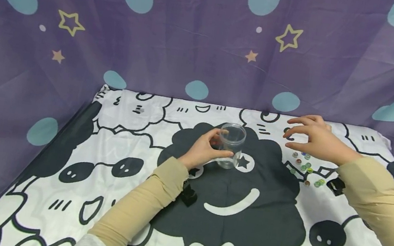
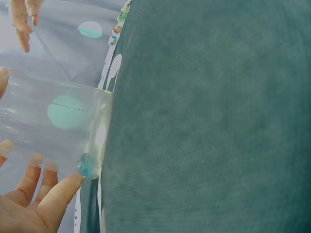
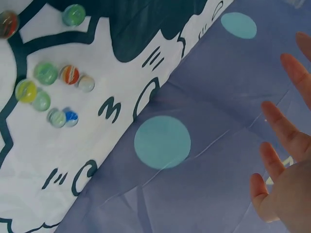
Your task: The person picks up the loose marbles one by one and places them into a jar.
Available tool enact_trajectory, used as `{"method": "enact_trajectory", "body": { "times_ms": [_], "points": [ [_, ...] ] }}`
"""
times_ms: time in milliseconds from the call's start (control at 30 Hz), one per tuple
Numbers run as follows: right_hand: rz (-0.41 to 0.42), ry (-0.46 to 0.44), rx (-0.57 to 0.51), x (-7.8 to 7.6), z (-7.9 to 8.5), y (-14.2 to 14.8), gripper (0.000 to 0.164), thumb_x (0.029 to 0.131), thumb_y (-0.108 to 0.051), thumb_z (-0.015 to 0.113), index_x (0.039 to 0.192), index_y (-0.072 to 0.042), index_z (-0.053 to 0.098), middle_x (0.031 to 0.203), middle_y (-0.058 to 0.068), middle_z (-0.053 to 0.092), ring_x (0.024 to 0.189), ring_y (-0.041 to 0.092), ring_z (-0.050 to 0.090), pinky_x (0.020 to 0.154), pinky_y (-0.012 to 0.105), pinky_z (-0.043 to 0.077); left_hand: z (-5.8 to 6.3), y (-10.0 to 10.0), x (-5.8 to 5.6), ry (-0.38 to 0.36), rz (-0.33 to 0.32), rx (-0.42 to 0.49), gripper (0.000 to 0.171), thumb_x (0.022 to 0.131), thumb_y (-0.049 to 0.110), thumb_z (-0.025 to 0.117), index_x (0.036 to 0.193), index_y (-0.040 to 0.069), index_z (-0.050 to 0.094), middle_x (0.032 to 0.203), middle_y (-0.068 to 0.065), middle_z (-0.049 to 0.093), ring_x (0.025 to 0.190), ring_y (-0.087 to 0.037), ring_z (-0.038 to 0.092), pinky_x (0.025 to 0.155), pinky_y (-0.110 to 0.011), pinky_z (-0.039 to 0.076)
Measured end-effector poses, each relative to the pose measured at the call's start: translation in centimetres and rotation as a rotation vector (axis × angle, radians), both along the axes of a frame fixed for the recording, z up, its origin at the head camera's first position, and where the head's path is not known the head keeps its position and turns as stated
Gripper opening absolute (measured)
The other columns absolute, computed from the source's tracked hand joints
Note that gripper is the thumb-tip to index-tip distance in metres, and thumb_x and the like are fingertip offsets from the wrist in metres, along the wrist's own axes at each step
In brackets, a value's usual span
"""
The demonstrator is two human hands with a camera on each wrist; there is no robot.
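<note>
My left hand point(image 1: 201, 150) grips a clear plastic jar point(image 1: 233, 139) that stands upright with its mouth uncovered on the printed cloth. In the left wrist view, a blue-green marble point(image 2: 86, 165) shows at the bottom of the jar, close to a fingertip. To the right, my right hand point(image 1: 319, 140) hovers with fingers spread and nothing in its grasp. Several loose glass marbles point(image 1: 306, 165) lie on the cloth below it. The right wrist view shows their colours, including a yellow marble point(image 3: 25, 91), an orange-striped marble point(image 3: 69, 74) and green ones.
A black-and-white cartoon cloth point(image 1: 242, 227) covers the table. Behind it hangs a purple curtain point(image 1: 178, 43) with stars and teal spots, which also closes off both sides. Small black devices sit at the cuffs of both beige sleeves point(image 1: 143, 204).
</note>
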State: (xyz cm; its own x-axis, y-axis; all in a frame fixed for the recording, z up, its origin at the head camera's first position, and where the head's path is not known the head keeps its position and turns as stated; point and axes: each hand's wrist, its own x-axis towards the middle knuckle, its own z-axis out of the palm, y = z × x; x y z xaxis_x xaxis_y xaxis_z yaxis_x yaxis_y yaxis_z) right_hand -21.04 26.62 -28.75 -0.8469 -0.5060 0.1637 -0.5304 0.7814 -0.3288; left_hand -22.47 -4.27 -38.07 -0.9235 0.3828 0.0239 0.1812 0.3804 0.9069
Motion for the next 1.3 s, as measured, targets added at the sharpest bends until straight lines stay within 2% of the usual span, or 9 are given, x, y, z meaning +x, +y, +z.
{"method": "enact_trajectory", "body": {
  "times_ms": [100, 200, 333, 500, 767, 1067, 1300],
  "points": [
    [-0.017, 0.013, -0.013, 0.2, 0.1, 0.6, 0.016, 0.082, -0.015, 0.074, 0.098, -0.012, 0.072, 0.132, 0.021, 0.05, 0.123, 0.045, 0.029, 0.085, 0.062, 0.026, 0.1, -0.1, 0.1, -0.003, 0.004, 0.001, 0.063, 0.08, 0.029, 0.077, 0.136, 0.027, 0.046, 0.122, -0.005, 0.053, 0.118, -0.023, 0.051, 0.101, -0.038, 0.045],
    [-0.039, 0.026, -0.02, 0.4, 0.1, 1.3, 0.018, 0.081, -0.014, 0.074, 0.098, -0.011, 0.072, 0.132, 0.02, 0.05, 0.119, 0.043, 0.032, 0.083, 0.055, 0.031, 0.1, -0.1, 0.1, -0.002, 0.004, 0.001, 0.063, 0.08, 0.029, 0.077, 0.136, 0.027, 0.046, 0.121, -0.005, 0.053, 0.117, -0.023, 0.052, 0.101, -0.038, 0.046],
    [-0.072, 0.029, -0.023, 0.7, 0.2, 2.3, 0.018, 0.081, -0.013, 0.074, 0.099, -0.01, 0.072, 0.133, 0.021, 0.05, 0.116, 0.042, 0.033, 0.079, 0.048, 0.032, 0.1, 0.0, 0.1, 0.001, 0.0, -0.003, 0.063, 0.081, 0.029, 0.077, 0.136, 0.027, 0.046, 0.12, -0.004, 0.054, 0.116, -0.022, 0.052, 0.1, -0.037, 0.046],
    [-0.084, 0.032, -0.021, 0.9, 0.2, 3.6, 0.02, 0.079, -0.012, 0.074, 0.099, -0.009, 0.071, 0.133, 0.023, 0.05, 0.114, 0.043, 0.035, 0.078, 0.047, 0.03, 0.0, 0.0, 0.0, 0.006, 0.002, -0.001, 0.063, 0.081, 0.028, 0.077, 0.136, 0.027, 0.046, 0.121, -0.005, 0.054, 0.117, -0.023, 0.052, 0.101, -0.037, 0.046],
    [-0.108, 0.02, -0.014, 1.5, -0.2, 5.6, 0.024, 0.078, -0.014, 0.075, 0.1, -0.008, 0.07, 0.132, 0.024, 0.049, 0.116, 0.048, 0.034, 0.088, 0.059, 0.03, 0.1, 0.0, 0.1, 0.003, -0.001, 0.006, 0.063, 0.081, 0.027, 0.076, 0.137, 0.025, 0.046, 0.122, -0.006, 0.053, 0.118, -0.023, 0.052, 0.101, -0.038, 0.046],
    [-0.091, 0.056, 0.041, 1.5, -1.5, 7.1, 0.028, 0.07, -0.015, 0.081, 0.096, -0.01, 0.071, 0.126, 0.027, 0.052, 0.113, 0.052, 0.036, 0.092, 0.063, 0.027, 0.2, 0.0, 0.3, -0.019, 0.003, 0.005, 0.064, 0.082, 0.028, 0.076, 0.138, 0.026, 0.045, 0.128, -0.006, 0.05, 0.121, -0.023, 0.05, 0.101, -0.038, 0.046],
    [-0.14, -0.061, 0.139, 1.3, -2.5, 7.9, 0.032, 0.072, -0.016, 0.081, 0.101, -0.01, 0.072, 0.13, 0.028, 0.048, 0.113, 0.056, 0.034, 0.08, 0.067, 0.032, 0.2, 0.0, 0.3, -0.015, 0.005, -0.002, 0.064, 0.081, 0.029, 0.076, 0.137, 0.027, 0.045, 0.128, -0.005, 0.05, 0.122, -0.023, 0.049, 0.102, -0.038, 0.045]
  ]
}}
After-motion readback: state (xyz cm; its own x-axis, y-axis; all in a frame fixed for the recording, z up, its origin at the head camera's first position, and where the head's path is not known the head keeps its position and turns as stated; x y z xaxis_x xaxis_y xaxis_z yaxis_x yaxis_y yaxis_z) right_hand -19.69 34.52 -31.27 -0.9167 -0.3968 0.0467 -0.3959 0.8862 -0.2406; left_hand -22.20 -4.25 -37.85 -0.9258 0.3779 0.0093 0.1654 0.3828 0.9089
